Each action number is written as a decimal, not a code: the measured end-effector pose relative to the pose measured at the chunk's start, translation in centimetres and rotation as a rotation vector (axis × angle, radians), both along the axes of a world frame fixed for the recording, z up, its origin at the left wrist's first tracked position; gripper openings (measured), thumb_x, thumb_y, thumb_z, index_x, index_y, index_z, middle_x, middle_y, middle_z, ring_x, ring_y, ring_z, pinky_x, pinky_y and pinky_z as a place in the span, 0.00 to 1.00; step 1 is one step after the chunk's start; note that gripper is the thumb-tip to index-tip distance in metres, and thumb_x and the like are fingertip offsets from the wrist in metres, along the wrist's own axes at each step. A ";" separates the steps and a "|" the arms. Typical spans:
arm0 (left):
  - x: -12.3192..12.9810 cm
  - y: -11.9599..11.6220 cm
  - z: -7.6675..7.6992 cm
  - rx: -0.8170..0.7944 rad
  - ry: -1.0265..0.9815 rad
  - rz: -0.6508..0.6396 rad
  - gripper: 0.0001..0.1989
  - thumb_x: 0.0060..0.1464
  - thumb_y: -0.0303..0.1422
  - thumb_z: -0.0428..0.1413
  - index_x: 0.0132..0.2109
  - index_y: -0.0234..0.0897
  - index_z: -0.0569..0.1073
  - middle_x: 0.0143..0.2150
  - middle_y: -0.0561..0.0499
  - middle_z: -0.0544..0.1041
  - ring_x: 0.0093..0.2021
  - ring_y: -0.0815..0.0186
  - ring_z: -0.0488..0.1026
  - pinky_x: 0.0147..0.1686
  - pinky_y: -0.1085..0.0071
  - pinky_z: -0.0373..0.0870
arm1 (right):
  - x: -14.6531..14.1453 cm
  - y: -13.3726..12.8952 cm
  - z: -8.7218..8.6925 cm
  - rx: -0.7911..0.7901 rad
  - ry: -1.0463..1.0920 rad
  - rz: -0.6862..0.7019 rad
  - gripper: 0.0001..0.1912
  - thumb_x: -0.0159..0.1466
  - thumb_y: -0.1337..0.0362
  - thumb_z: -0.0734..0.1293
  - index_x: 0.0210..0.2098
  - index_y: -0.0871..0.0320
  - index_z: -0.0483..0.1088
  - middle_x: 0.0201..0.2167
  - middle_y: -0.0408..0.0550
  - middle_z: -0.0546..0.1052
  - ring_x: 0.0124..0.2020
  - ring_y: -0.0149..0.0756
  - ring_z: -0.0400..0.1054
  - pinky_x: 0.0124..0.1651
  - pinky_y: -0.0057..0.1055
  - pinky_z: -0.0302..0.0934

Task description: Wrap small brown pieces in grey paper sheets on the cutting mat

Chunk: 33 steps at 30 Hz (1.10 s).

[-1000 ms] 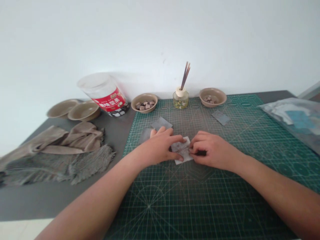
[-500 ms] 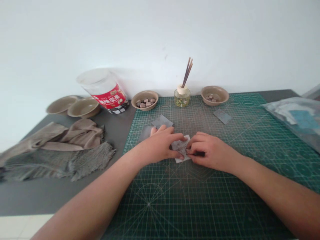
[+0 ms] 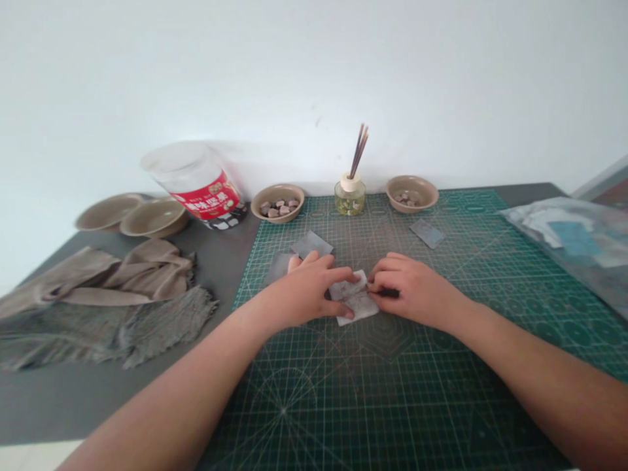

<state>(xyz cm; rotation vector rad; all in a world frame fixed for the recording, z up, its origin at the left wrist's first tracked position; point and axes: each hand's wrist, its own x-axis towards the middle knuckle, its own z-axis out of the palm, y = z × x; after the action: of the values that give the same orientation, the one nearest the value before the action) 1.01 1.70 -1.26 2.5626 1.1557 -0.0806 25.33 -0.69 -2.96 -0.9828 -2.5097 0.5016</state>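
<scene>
Left hand (image 3: 307,291) and right hand (image 3: 417,288), one pale square (image 3: 358,305) between them, are working on the green cutting mat (image 3: 343,392). Left thumb and index finger are standing apart, pressing on the square. Right fingers are bunching together at its right edge; whether they are pinching anything, I cannot tell.

Three grey squares are lying on the mat too: two, one at (image 3: 314,243) and another at (image 3: 280,267), by its left edge, and one (image 3: 427,233) toward its back right.

One clear jar (image 3: 181,167) is standing off the mat's back left corner. Its red label (image 3: 210,196) is showing pale Chinese characters, apparently ending in 坚果; the smaller print is blurring. The mat's printing is showing grid lines, circles and hexagons.

Four brown bowls are sitting about. Two, (image 3: 101,212) and (image 3: 154,222), are standing beyond the mat's left edge; the other two, (image 3: 279,218) and (image 3: 417,206), are holding stones at its back edge. Between these, one glass bottle (image 3: 350,201) is holding several dark sticks (image 3: 359,150). Left of the mat, crumpled brown and grey cloth (image 3: 152,268) is lying; one clear plastic bag (image 3: 576,229) is covering part of its right side.
</scene>
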 end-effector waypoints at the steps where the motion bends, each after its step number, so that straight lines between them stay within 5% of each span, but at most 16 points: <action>1: 0.0 0.0 0.0 0.000 0.002 0.002 0.29 0.53 0.55 0.61 0.60 0.58 0.71 0.46 0.48 0.71 0.50 0.50 0.64 0.47 0.57 0.56 | 0.1 0.0 0.0 -0.001 -0.003 0.007 0.06 0.64 0.70 0.70 0.30 0.57 0.73 0.36 0.47 0.76 0.40 0.38 0.67 0.45 0.36 0.62; 33: 0.0 0.0 -0.4 0.046 -0.013 -0.010 0.28 0.52 0.55 0.62 0.59 0.59 0.72 0.44 0.48 0.71 0.48 0.50 0.65 0.43 0.60 0.54 | -0.2 -0.3 -0.4 -0.004 0.031 0.012 0.08 0.64 0.66 0.71 0.29 0.57 0.72 0.35 0.47 0.77 0.38 0.38 0.66 0.44 0.37 0.62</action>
<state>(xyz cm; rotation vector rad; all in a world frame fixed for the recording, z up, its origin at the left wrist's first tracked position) 0.97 1.71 -1.65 2.6048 1.1532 -0.0394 25.12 -0.98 -3.40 -0.9540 -2.4894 0.5222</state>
